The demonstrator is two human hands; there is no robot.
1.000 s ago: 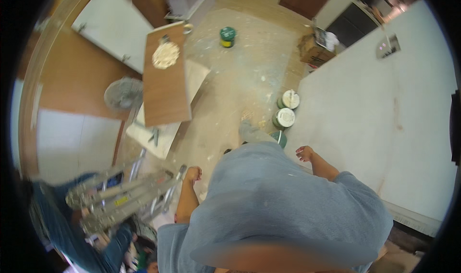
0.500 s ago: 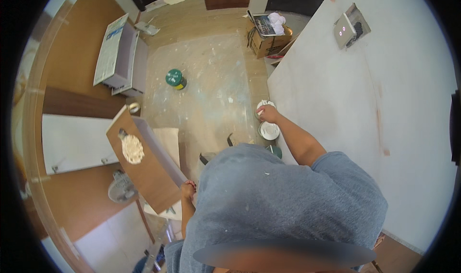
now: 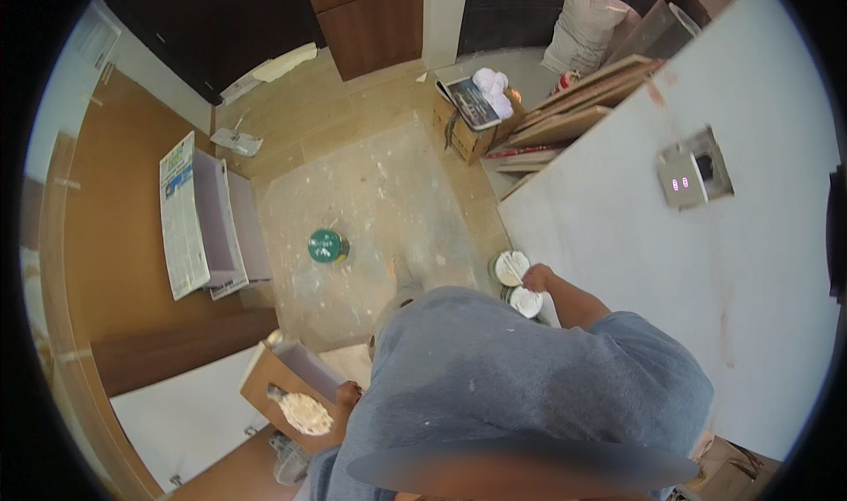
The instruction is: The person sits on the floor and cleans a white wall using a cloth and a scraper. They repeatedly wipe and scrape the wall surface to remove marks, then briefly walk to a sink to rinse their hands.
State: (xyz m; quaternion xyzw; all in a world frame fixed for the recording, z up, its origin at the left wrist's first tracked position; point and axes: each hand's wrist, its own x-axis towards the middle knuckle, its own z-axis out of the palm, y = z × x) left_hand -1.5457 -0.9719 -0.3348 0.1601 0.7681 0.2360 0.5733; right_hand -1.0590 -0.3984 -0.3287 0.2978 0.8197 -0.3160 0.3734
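Observation:
My right hand (image 3: 535, 278) is closed around the end of a pale stick-like thing (image 3: 513, 268). The stick's far end lies over an open can of white material (image 3: 505, 261), and a second white-filled can (image 3: 527, 303) stands just nearer. On the left, my left hand (image 3: 349, 393) has its fingers curled at the edge of a drawer (image 3: 311, 367) with a wood-coloured front. A heap of cream putty (image 3: 305, 415) lies on that front. Out of the heap sticks a putty knife, its dark handle (image 3: 276, 393) showing. My body hides part of the drawer.
A green-topped can (image 3: 327, 246) stands on the stained floor sheet (image 3: 379, 197). Newspaper-covered drawers (image 3: 183, 223) are at the left. Beyond are a cardboard box (image 3: 466, 139) and stacked boards (image 3: 573, 113). A switch box (image 3: 684, 182) hangs out of the right wall. A fan (image 3: 289, 457) sits lower left.
The view has shifted, so the floor, cans and drawer appear lower. My right hand has moved to the right side of the farther white can, and the stick now shows. My left hand stays by the drawer.

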